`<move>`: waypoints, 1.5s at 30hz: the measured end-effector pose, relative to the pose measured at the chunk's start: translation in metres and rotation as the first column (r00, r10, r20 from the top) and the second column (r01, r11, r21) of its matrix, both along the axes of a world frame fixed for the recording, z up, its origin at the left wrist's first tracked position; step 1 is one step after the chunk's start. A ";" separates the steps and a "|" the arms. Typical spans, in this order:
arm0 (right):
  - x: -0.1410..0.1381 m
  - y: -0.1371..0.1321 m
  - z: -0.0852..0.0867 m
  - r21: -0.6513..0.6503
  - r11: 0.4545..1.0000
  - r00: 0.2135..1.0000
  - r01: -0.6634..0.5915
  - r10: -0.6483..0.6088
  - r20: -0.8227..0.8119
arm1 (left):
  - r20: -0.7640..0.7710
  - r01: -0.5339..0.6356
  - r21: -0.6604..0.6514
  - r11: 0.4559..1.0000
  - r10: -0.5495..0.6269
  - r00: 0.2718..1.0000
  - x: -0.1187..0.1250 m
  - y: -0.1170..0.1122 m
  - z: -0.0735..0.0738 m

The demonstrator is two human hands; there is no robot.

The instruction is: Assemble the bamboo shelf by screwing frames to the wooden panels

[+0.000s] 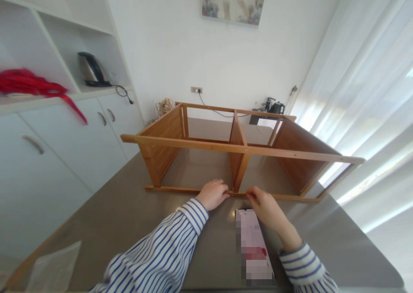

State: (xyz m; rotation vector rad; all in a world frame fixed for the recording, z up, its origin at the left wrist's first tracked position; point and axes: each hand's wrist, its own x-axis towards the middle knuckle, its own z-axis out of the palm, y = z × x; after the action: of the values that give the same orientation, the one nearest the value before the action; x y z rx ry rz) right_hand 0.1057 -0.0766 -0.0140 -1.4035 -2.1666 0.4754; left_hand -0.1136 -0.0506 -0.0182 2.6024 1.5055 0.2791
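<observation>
A wooden shelf unit [209,146] lies on its side on the grey table [206,241], its middle shelf board [239,166] facing me edge-on. My left hand [213,194] is closed over the near bottom rail [183,190], just left of that board, with the fingertips partly hidden. Right of the board, my right hand [263,207] has its thumb and fingers pinched together at the same rail. Whatever sits in that pinch is too small to make out. A phone [251,228] with a lit pinkish screen, partly blurred out, lies below my right hand.
A clear plastic bag [54,267] lies at the table's front left. White cabinets [64,146] on the left hold a kettle [92,69] and red ribbon [32,82]. Behind the unit, a black cord [213,110] runs from a wall socket [196,90]. White curtains [364,90] hang at right.
</observation>
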 end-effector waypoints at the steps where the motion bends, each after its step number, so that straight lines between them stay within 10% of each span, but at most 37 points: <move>1: 0.000 0.004 -0.001 0.002 1.000 1.000 0.003 -0.003 0.003 | -0.010 -0.001 0.019 1.000 0.001 1.000 0.000 -0.001 -0.002; 11: -0.009 0.018 -0.005 0.020 0.998 0.988 0.066 -0.063 -0.144 | -0.057 -0.035 0.083 0.996 0.040 0.998 0.001 -0.005 -0.001; 20: -0.015 0.016 -0.008 -0.230 0.969 0.946 0.088 -0.153 -0.287 | 0.011 0.049 0.133 0.990 -0.051 0.999 0.015 -0.011 0.001; 45: -0.012 0.017 0.000 -0.201 0.978 0.954 0.053 -0.109 -0.279 | 0.003 0.073 0.149 0.986 -0.074 0.997 0.017 -0.014 0.007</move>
State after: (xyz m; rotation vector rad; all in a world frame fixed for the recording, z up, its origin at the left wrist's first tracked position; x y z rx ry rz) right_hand 0.0937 -0.0597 -0.0137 -1.4167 -1.8608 0.8219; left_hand -0.0962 -0.0641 -0.0111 2.7599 1.4342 0.4102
